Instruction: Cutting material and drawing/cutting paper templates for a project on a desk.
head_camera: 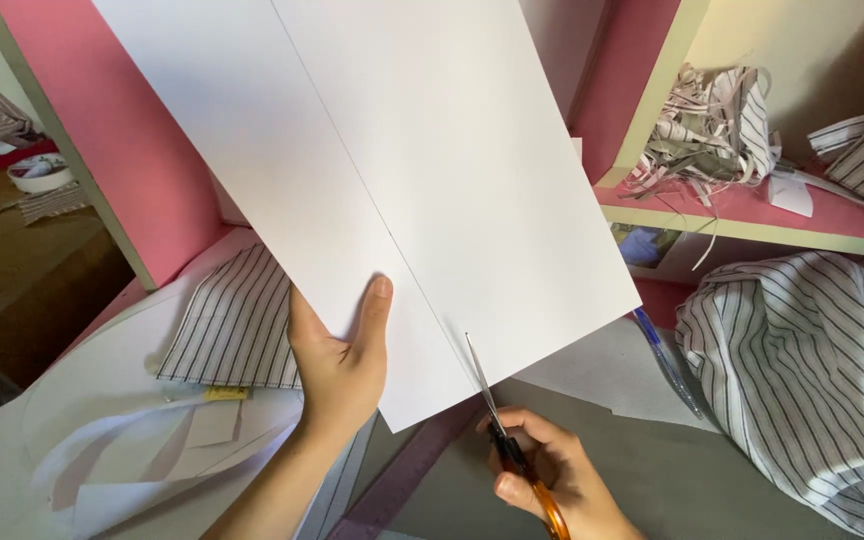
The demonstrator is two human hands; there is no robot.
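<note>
Left hand (337,365) closed on the near edge of the white card sheet (402,170), thumb lying on top, fingers hidden under the sheet; holds the sheet lifted and tilted away toward 12 o'clock

Right hand (552,480) at 5 o'clock from the left, fingers curled shut through the orange handles of the scissors (507,430). Blades point toward 11 o'clock, tip just entering the sheet's near edge at the foot of a thin pencil line (352,170) that runs up the sheet; how far the blades are parted is hard to read, seemingly almost closed

Step in hand, as judged: the very start of a cut along that line; nearly all of the line uncut. Next move calls for blades kept on the line, the sheet held taut and fed toward the scissors

Around: striped fabric piece (237,325) at 9 o'clock of the left hand, under the sheet's edge; blue pen (667,362) at 3 o'clock; large striped cloth (802,370) beyond it; purple ruler (407,470) below the sheet; fabric scraps (707,125) on the pink shelf (752,215) at 2 o'clock
</note>
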